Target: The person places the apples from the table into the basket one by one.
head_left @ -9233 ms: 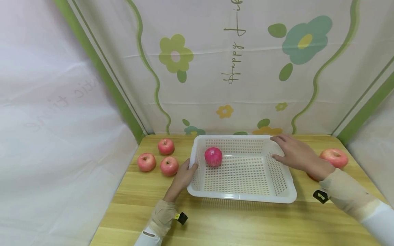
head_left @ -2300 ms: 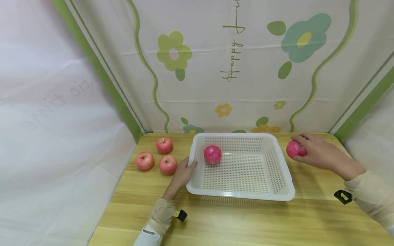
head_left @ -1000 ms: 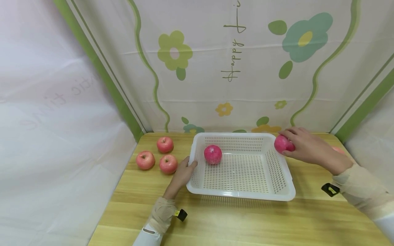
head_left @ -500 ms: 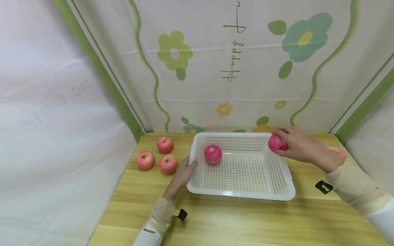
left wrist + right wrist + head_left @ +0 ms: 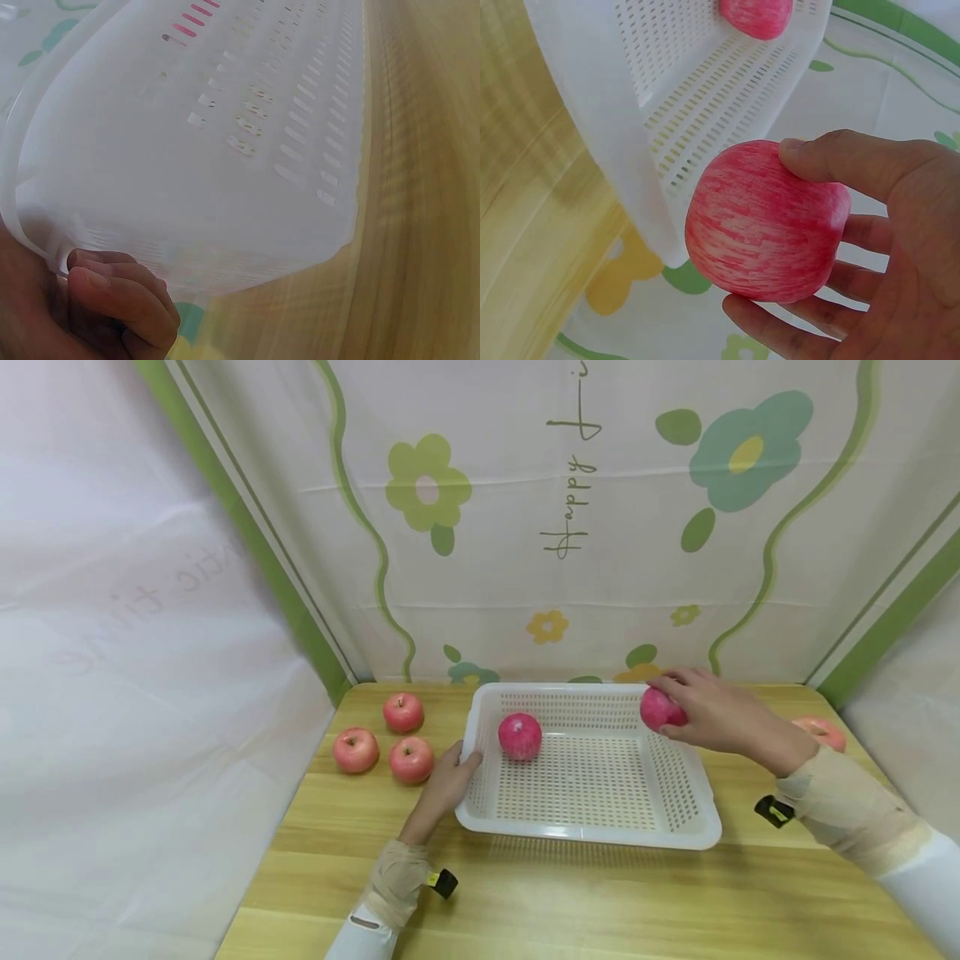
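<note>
My left hand (image 5: 447, 783) grips the left rim of a white plastic basket (image 5: 585, 837); in the left wrist view its curled fingers (image 5: 127, 292) lie against the basket's outer wall. My right hand (image 5: 723, 714) holds a deep pink apple (image 5: 660, 710) above the basket's back right corner. The right wrist view shows the thumb on one side of this streaked apple (image 5: 769, 225) and the fingers on the other. Inside the basket, near its left wall, lies another deep pink apple (image 5: 520, 737).
Three paler apples, among them a front one (image 5: 411, 760), sit left of the basket on the wooden table (image 5: 600, 902). One more apple (image 5: 821, 733) lies at the right, partly behind the right forearm. A flower-print cloth (image 5: 480, 568) hangs behind the table.
The right hand, earlier without an apple at the basket's right rim, picked one up from the right side and has carried it left over the rim. The left hand stays on the basket.
</note>
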{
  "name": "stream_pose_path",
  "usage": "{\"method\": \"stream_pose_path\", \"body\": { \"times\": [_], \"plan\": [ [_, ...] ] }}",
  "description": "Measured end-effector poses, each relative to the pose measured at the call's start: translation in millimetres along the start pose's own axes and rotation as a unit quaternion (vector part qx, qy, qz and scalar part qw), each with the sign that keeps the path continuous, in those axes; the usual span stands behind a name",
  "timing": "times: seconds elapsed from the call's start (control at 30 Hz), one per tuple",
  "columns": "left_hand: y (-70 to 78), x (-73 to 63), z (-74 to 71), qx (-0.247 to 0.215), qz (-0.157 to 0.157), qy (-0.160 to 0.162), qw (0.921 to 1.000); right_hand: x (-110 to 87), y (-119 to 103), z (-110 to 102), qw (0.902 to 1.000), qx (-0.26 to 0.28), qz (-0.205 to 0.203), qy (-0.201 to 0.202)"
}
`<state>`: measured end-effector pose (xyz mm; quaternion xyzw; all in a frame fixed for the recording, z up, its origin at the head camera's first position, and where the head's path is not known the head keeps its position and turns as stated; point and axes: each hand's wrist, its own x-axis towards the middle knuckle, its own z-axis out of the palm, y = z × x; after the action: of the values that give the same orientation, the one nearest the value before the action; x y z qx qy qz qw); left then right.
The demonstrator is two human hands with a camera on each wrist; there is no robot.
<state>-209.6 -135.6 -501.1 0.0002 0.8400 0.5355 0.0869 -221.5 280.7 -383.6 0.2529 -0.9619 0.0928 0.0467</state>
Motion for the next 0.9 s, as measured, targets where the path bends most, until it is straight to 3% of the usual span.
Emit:
{"method": "stream_pose_path", "body": {
  "times": [0.9],
  "plan": [
    [0.5, -0.4, -0.3, -0.011, 0.006, -0.008, 0.9999, 25.9, -32, 17, 0.9983, 0.015, -0.056, -0.008]
  ]
}}
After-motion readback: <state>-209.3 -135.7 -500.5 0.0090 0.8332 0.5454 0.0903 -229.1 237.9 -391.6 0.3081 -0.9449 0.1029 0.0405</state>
